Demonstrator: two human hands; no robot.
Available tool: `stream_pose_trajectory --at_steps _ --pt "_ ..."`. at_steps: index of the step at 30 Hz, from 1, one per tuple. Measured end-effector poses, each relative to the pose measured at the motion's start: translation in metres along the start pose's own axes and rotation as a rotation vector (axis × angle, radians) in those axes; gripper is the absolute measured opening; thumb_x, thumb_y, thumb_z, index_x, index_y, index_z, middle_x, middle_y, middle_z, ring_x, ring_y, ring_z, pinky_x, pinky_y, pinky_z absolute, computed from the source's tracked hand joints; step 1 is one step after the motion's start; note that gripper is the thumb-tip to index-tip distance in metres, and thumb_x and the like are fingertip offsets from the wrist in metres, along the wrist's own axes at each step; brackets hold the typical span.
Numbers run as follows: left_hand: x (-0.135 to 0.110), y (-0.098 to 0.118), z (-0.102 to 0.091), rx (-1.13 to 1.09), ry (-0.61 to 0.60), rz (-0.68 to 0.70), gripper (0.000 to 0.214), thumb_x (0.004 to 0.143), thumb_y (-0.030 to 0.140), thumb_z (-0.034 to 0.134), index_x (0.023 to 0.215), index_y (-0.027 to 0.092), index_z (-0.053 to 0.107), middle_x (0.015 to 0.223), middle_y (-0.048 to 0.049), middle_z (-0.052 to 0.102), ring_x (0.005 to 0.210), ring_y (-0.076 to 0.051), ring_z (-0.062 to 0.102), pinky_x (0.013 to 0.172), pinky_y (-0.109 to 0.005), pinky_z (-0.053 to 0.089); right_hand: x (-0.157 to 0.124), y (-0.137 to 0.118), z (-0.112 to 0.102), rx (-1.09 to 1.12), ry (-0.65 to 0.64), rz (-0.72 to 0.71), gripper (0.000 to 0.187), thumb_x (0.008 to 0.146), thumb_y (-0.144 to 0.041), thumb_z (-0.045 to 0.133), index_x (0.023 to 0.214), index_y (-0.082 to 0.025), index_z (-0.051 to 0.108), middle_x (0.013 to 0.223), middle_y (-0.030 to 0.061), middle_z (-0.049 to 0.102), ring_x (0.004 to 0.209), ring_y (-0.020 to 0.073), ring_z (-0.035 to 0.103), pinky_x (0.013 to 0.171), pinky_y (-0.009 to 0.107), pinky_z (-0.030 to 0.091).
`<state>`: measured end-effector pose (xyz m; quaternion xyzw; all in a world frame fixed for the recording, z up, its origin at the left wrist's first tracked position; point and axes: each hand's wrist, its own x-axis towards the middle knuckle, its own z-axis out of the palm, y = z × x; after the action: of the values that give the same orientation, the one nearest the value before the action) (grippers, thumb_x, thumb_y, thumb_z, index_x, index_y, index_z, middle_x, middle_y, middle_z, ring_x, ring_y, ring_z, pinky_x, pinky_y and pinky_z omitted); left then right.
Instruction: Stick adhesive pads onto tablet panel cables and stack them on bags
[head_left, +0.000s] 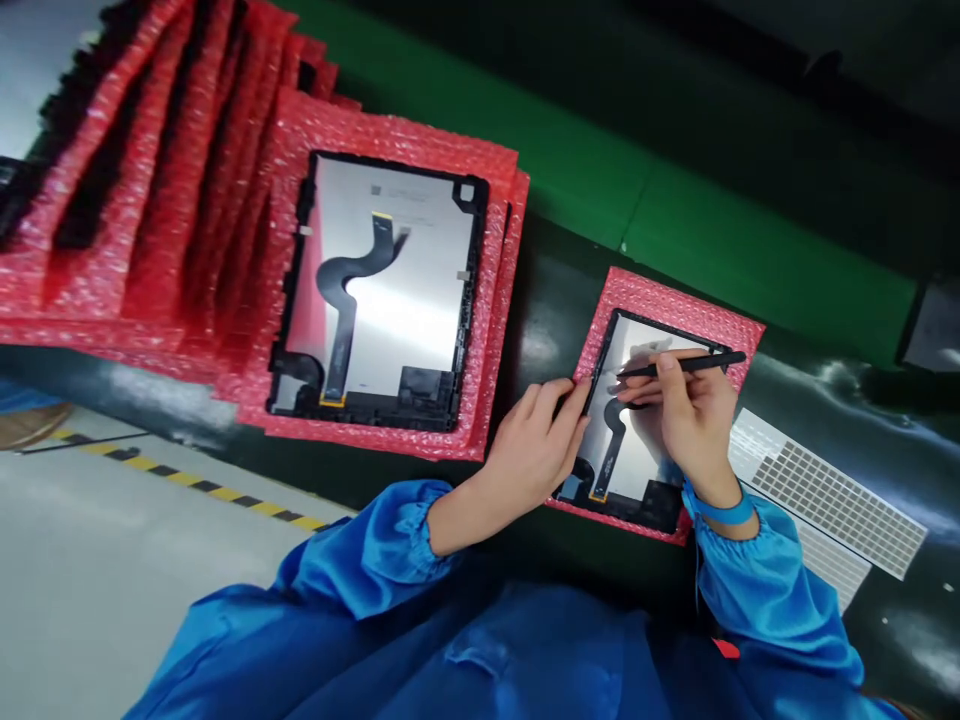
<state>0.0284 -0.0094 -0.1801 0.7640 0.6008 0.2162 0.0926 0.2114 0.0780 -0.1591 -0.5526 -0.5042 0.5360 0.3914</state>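
Observation:
In my right hand is a slim black pen-like tool, probably tweezers, its tip pointing left over a tablet screen panel. That panel has a silvery back, a black frame and a dark flex cable. It lies on a pink bubble-wrap sheet. My left hand rests at the panel's left edge, fingertips touching the frame, fingers stretched out and apart. A blue band circles my right wrist.
To the left, a similar screen panel lies on stacked pink bubble wrap. More bubble-wrap layers with dark parts lean further left. At right are sheets of small square stickers. A yellow-black floor stripe runs below the table.

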Motion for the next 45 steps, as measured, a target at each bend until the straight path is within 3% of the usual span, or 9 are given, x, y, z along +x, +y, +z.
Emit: stream_pose_trajectory --at_steps 11,18,22,26,30,34,37,41,45 --pt "0.004 0.003 -0.005 -0.078 -0.052 -0.030 0.040 0.109 0.021 0.050 0.144 0.005 0.059 0.122 -0.0187 0.067 0.108 -0.028 0.065 0.090 -0.041 0.062 0.005 0.005 0.003 -0.071 -0.008 0.063 0.035 0.101 -0.056 0.072 0.103 -0.021 0.070 0.081 0.0032 0.082 0.067 0.0196 0.082 0.058 0.028 0.068" --pt "0.005 0.003 -0.006 -0.048 -0.132 -0.012 0.059 0.113 0.043 0.039 0.159 0.006 0.046 0.127 -0.0210 0.065 0.106 -0.031 0.064 0.085 -0.044 0.061 0.005 0.003 0.004 -0.097 -0.011 0.049 0.034 0.102 -0.055 0.070 0.104 -0.021 0.071 0.080 0.0034 0.082 0.066 0.0193 0.081 0.059 0.029 0.067" --pt "0.011 0.005 -0.009 0.027 -0.255 -0.037 0.064 0.114 0.051 0.032 0.163 0.012 0.045 0.126 -0.0199 0.062 0.103 -0.030 0.063 0.082 -0.044 0.062 0.006 0.004 0.004 -0.104 -0.018 0.034 0.038 0.101 -0.057 0.070 0.105 -0.019 0.071 0.079 0.0037 0.082 0.065 0.0199 0.081 0.059 0.029 0.067" --pt "0.020 0.011 -0.012 0.097 -0.347 -0.098 0.057 0.114 0.047 0.032 0.161 0.018 0.049 0.120 -0.0173 0.061 0.101 -0.030 0.064 0.077 -0.041 0.062 0.008 0.010 0.005 -0.095 -0.033 0.042 0.038 0.101 -0.057 0.070 0.107 -0.019 0.070 0.080 0.0035 0.082 0.067 0.0188 0.082 0.062 0.028 0.067" --pt "0.027 0.014 -0.013 0.092 -0.352 -0.158 0.050 0.114 0.040 0.035 0.158 0.019 0.048 0.119 -0.0164 0.061 0.104 -0.031 0.065 0.078 -0.041 0.063 0.012 0.012 0.005 -0.012 0.005 0.035 0.041 0.099 -0.060 0.071 0.104 -0.020 0.067 0.078 0.0027 0.081 0.064 0.0186 0.081 0.058 0.027 0.066" --pt "0.031 0.012 -0.014 -0.016 -0.354 -0.366 0.037 0.113 0.032 0.036 0.138 0.012 0.053 0.119 -0.0166 0.063 0.104 -0.030 0.070 0.083 -0.041 0.062 0.002 0.004 -0.010 0.052 0.048 0.012 0.045 0.096 -0.063 0.073 0.100 -0.019 0.066 0.074 0.0030 0.081 0.059 0.0204 0.080 0.054 0.029 0.065" --pt "0.033 0.007 -0.012 -0.142 -0.382 -0.479 0.018 0.109 0.027 0.041 0.112 0.017 0.056 0.113 -0.0143 0.063 0.092 -0.029 0.070 0.081 -0.043 0.058 -0.015 0.006 -0.032 0.051 0.092 -0.019 0.044 0.095 -0.062 0.075 0.101 -0.019 0.066 0.075 0.0034 0.081 0.059 0.0210 0.080 0.059 0.031 0.066" --pt "0.037 0.006 -0.008 -0.329 -0.300 -0.420 0.010 0.104 0.020 0.042 0.096 0.022 0.047 0.100 -0.0085 0.060 0.090 -0.025 0.067 0.087 -0.042 0.054 -0.032 0.030 -0.056 0.084 0.174 -0.027 0.048 0.094 -0.064 0.075 0.101 -0.018 0.065 0.076 0.0060 0.083 0.063 0.0226 0.082 0.065 0.033 0.066" --pt "0.041 0.020 -0.007 -0.495 -0.204 -0.309 0.008 0.105 0.027 0.047 0.111 0.023 0.044 0.093 -0.0009 0.061 0.075 -0.017 0.061 0.073 -0.030 0.053 -0.029 0.058 -0.064 0.227 0.259 -0.059 0.049 0.093 -0.064 0.076 0.101 -0.017 0.067 0.076 0.0062 0.083 0.066 0.0211 0.082 0.069 0.031 0.066"
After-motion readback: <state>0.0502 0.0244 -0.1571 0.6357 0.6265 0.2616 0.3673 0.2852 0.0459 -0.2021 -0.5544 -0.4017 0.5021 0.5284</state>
